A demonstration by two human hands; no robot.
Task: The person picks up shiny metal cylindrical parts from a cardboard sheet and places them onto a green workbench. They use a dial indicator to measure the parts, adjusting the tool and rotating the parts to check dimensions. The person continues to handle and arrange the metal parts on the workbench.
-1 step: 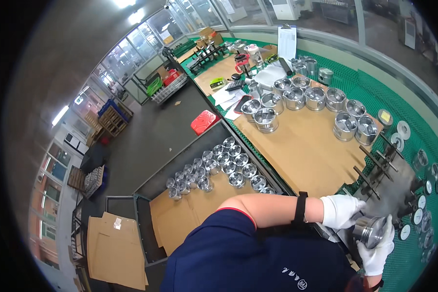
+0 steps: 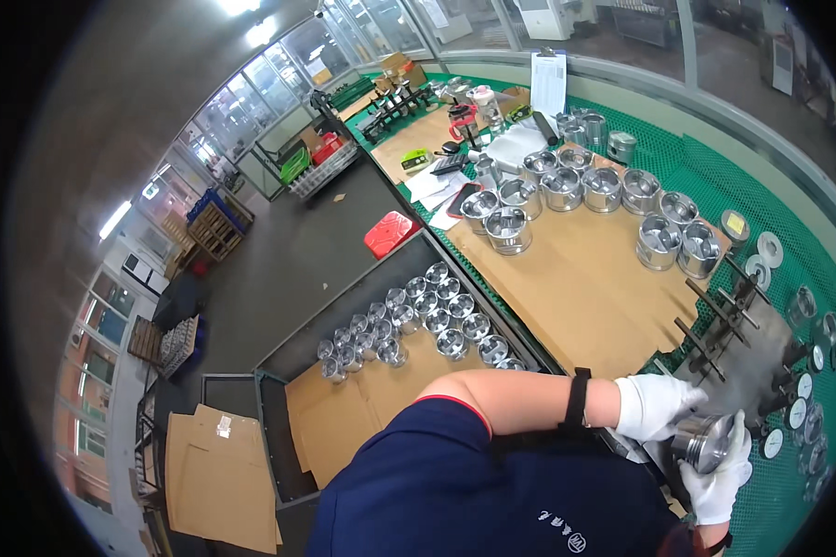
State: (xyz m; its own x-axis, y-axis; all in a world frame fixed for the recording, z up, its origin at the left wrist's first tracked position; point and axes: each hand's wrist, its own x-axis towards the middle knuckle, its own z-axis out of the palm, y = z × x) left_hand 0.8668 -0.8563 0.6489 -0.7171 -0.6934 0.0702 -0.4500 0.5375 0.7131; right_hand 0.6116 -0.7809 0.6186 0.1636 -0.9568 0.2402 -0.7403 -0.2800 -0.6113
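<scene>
A shiny metal piston [image 2: 703, 442] lies tilted in front of me at the lower right, its ringed grooves facing right. My right hand [image 2: 721, 475], in a white glove, wraps the piston from below and the right, with fingers up along its far side. White-gloved too, my left hand [image 2: 658, 407] is at the piston's upper left edge, fingers curved and thumb near the skirt. Its fingertips are partly hidden, so the exact contact is hard to see. Just beyond the hands is a grey metal plate fixture [image 2: 748, 348] with upright rods [image 2: 701, 350].
Dial gauges [image 2: 797, 412] line the fixture's right side. Several pistons [image 2: 602, 188] stand on cardboard [image 2: 567, 269] over green matting [image 2: 715, 181]. To the left, a dark-framed cart [image 2: 283, 348] carries more pistons [image 2: 452, 343]. A red bin [image 2: 390, 232] sits beyond it.
My left hand has shifted slightly, its fingers moving a little right and down over the piston's edge. The piston has moved barely to the left in my right hand.
</scene>
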